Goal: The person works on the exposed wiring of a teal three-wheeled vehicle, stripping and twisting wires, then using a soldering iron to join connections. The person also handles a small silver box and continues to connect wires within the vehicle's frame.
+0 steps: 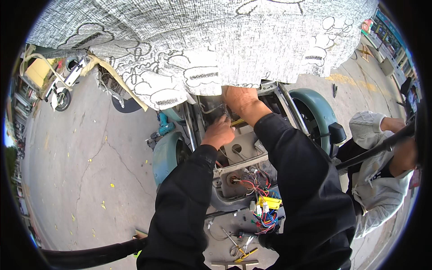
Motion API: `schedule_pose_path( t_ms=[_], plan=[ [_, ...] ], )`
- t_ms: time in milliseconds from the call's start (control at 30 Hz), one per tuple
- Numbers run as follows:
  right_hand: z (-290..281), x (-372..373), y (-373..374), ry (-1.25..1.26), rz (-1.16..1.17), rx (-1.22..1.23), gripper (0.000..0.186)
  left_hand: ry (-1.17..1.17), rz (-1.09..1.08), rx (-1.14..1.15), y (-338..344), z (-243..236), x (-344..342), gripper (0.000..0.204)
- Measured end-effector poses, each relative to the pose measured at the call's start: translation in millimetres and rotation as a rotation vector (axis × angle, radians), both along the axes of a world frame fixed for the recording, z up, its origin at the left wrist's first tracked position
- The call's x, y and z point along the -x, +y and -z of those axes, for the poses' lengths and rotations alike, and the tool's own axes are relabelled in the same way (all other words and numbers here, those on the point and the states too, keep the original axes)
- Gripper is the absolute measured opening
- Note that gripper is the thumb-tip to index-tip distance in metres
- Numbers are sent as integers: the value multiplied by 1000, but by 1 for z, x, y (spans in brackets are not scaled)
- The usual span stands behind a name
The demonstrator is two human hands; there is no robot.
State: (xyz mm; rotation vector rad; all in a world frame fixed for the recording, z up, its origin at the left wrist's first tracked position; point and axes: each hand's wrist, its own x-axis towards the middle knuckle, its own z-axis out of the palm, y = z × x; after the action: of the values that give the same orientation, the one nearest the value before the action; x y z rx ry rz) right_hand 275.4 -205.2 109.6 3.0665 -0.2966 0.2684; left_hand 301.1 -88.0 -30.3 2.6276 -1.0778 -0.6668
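Left hand (219, 132): fingers curled together inside the open vehicle frame (245, 146), centre of frame; what they grip is hidden.
Right hand (240, 101): fingers tucked under the patterned cover (202, 40); grip cannot be told.
Below: coloured wire bundle (263, 211).
Right edge: seated person (375, 180).

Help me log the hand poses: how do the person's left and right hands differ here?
The left hand sits lower, curled knuckles-up, fingertips pushed into the dark gap of the vehicle frame; the right hand sits higher, just under the patterned cover, its back facing up. A yellow-handled tool shows beside the right hand; whose grip holds it is unclear. Both wear black sleeves and work in the same opening.
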Motion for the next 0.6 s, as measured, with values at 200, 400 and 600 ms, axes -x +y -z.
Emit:
schedule_pose_path(
  t_ms=[200, 400, 600],
  plan=[
    [-5, 1, 0, 40, -84, 14, 43, -22, 7, 15, 0, 2, 1, 66],
    [5, 2, -9, 37, -84, -179, 37, -14, 6, -1, 0, -3, 2, 67],
    [0, 5, -6, -161, -48, -61, 40, 22, -4, -20, 1, -10, 3, 69]
  ],
)
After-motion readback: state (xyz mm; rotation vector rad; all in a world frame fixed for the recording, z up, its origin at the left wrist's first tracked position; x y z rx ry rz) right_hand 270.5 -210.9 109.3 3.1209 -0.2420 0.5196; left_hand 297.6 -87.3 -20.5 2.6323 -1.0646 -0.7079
